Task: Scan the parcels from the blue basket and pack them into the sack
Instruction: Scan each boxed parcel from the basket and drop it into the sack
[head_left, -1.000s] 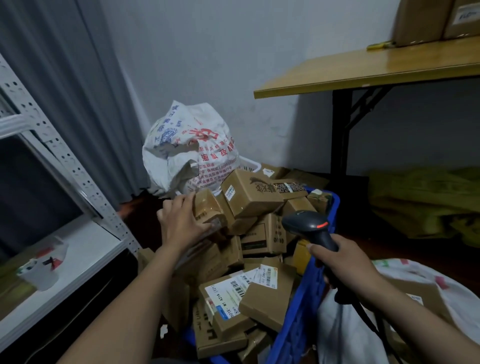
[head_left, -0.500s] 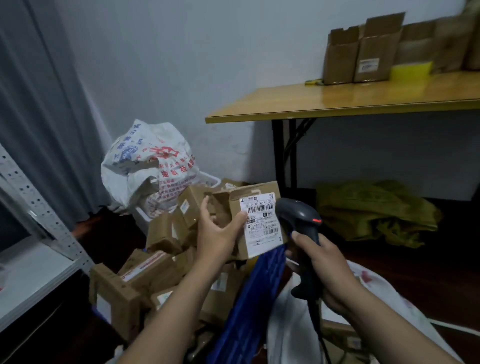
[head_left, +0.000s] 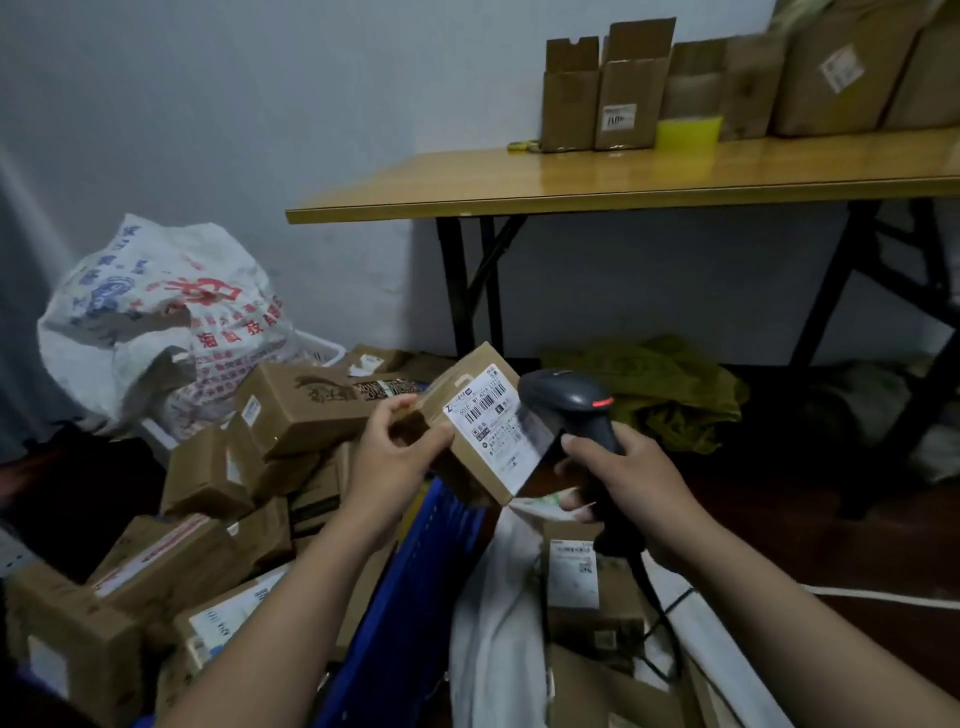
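**Scan in hand: label turned to the scanner above the basket wall**

Head view. The left hand (head_left: 395, 460) grips a small cardboard parcel (head_left: 470, 397). Its thumb lies on the upper face and its fingers curl round the near end. The box is tilted so that its white shipping label (head_left: 493, 428) faces right. The right hand (head_left: 631, 480) is wrapped firmly round the grip of a handheld barcode scanner (head_left: 566, 400), with one finger up near the trigger area. The scanner's head sits just beside the label's right edge, and a red light shows on its top. The parcel hangs in the air over the right wall of the blue basket (head_left: 415, 597), between the basket and the white sack (head_left: 493, 597).

The basket is heaped with more cardboard parcels (head_left: 208, 545). The sack lies open at lower right and already holds several labelled cartons (head_left: 576, 577). The scanner's cable trails down across them. A printed white bag (head_left: 156, 322) stands behind the basket, and a folding table (head_left: 623, 176) with open boxes on it stands by the wall.

This looks like the scanning step for this one parcel. Whether the read has registered cannot be told. The likely next move is for the left hand to carry the box right and down into the sack's mouth and release it. That move has to clear the cable, and the box should settle flat on the cartons. Many parcels remain, so the task seems far from finished.
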